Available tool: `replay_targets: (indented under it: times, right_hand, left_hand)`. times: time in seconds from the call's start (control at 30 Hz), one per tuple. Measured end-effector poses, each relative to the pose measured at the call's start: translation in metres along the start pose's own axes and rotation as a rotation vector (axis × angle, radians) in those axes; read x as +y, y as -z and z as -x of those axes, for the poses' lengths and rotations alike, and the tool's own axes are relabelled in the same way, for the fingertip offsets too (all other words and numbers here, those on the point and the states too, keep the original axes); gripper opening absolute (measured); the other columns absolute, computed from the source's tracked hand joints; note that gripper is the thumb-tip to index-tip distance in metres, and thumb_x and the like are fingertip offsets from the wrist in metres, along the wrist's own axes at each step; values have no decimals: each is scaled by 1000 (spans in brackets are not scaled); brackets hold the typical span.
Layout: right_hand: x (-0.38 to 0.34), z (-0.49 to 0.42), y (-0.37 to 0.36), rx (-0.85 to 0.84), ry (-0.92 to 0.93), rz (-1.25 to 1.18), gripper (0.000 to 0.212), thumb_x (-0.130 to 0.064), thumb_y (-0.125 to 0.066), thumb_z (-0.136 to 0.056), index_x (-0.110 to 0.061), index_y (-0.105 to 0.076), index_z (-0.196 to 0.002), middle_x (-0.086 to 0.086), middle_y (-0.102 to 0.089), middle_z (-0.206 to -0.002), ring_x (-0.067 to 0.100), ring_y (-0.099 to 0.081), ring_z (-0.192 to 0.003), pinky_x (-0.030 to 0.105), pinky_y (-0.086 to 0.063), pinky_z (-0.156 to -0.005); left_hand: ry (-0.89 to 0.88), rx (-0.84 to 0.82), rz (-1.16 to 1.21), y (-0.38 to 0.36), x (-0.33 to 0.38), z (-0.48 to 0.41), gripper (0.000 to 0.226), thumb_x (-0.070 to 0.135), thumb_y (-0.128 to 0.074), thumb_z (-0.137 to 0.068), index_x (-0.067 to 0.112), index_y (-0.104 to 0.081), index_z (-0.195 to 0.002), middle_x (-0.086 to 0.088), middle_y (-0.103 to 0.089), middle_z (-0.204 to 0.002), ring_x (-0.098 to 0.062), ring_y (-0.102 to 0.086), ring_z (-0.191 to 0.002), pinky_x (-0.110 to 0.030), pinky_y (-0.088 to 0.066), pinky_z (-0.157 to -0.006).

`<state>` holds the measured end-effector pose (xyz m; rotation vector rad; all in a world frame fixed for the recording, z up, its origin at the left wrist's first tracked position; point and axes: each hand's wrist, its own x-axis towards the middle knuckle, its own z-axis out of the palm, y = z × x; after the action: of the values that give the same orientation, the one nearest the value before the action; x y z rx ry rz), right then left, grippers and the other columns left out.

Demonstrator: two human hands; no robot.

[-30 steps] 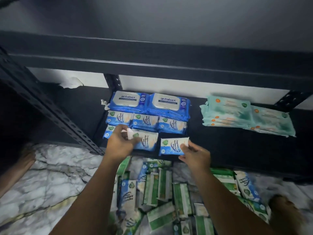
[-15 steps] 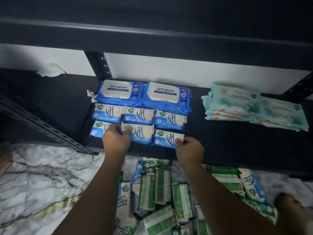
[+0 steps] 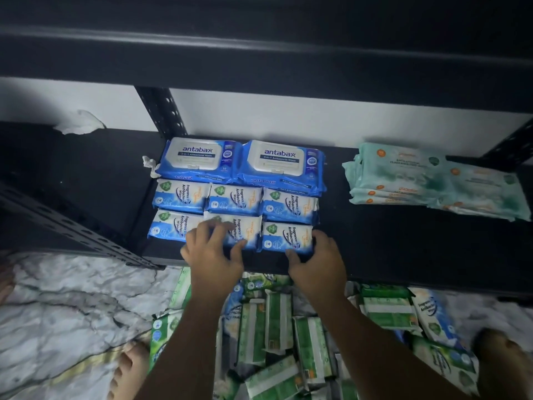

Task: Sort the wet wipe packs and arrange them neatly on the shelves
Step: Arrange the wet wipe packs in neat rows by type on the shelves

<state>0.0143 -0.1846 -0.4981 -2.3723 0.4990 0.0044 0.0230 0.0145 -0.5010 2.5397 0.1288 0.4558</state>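
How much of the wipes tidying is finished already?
Done: two big blue Antabax packs, a back row of small blue-and-white packs and a pale green stack sit on the black shelf. In hand: the left-hand grip and right-hand grip hold the front-row packs. Left: the heap of green packs on the marble floor.

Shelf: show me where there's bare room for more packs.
Bare shelf between the blue packs and the teal stack; more left of the blue packs, and in front of the teal stack. Crowded at the front row, where left hand and right hand hold packs.
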Motion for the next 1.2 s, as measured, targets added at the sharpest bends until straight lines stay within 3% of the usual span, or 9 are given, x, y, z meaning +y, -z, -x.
replay_targets:
  times: [0.23, 0.4, 0.5, 0.7, 0.83, 0.9, 1.0, 1.1, 1.2]
  right_hand:
    - [-2, -1, 0, -36, -3, -5, 62, -36, -77, -83, -16, -51, -135, 7, -52, -121, 30, -58, -107, 37, -48, -83]
    - [-3, 7, 21, -76, -47, -138, 74, -30, -79, -83, -19, -41, -145, 8, -48, -131, 26, -53, -117, 40, -47, -94]
    - [25, 27, 51, -71, -65, -122, 51, -17, -66, -92, -18, -47, -139, 11, -57, -118, 26, -58, -99, 35, -46, -79]
    - [116, 74, 170, -9, -238, 52, 20, -7, -56, -93, -13, -67, -108, 3, -54, -68, 19, -49, -58, 29, -37, -57]
    - [192, 92, 236, 61, -397, 352, 32, -46, -41, -80, -32, -67, -93, -1, -63, -77, 25, -60, -73, 32, -53, -76]
    - [222, 91, 246, 43, -474, 315, 29, -42, -43, -84, -27, -68, -85, 2, -67, -75, 31, -63, -75, 38, -54, -76]
    - [224, 90, 258, -32, -445, 187, 5, -14, -63, -90, -14, -67, -87, 14, -71, -87, 36, -65, -84, 39, -54, -78]
    - [232, 81, 262, -46, -412, 116, 8, -8, -61, -91, -5, -67, -88, 19, -70, -83, 33, -60, -71, 42, -53, -72]
    - [243, 67, 259, -105, -427, 108, 9, -4, -57, -93, -9, -64, -89, 14, -66, -89, 32, -59, -83, 42, -51, -86]
  left_hand:
    - [69, -4, -36, -9, 5, 4, 28, 30, -75, -88, 21, -64, -112, -5, -53, -123, -27, -39, -115, -52, -40, -84]
    - [107, 103, 1, -2, 21, 19, 23, 30, -68, -91, 19, -65, -110, -8, -53, -123, -29, -43, -110, -44, -35, -84]
    - [117, 144, 106, 2, 39, 43, 17, 20, -59, -86, 13, -62, -100, -7, -54, -103, -28, -47, -93, -36, -36, -75]
    - [155, -285, 277, -5, 80, 118, 14, 17, -49, -82, 14, -62, -85, -3, -62, -81, -26, -59, -76, -37, -49, -69]
    - [269, -698, 289, -12, 104, 165, 17, 12, -57, -94, 20, -68, -104, 0, -70, -108, -19, -66, -94, -28, -49, -80]
    - [270, -852, 247, -11, 118, 184, 18, 14, -58, -97, 24, -64, -111, -3, -70, -107, -17, -64, -88, -24, -47, -74]
    - [222, -950, 211, -19, 141, 201, 15, 20, -55, -99, 24, -63, -111, -5, -69, -106, -21, -65, -91, -33, -47, -74]
    - [202, -985, 122, -37, 160, 213, 35, 34, -54, -101, 19, -60, -132, -3, -64, -128, -20, -62, -114, -21, -42, -84]
    - [192, -973, 206, -56, 180, 221, 41, 32, -59, -98, 21, -58, -138, -6, -61, -135, -21, -63, -114, -24, -47, -93]
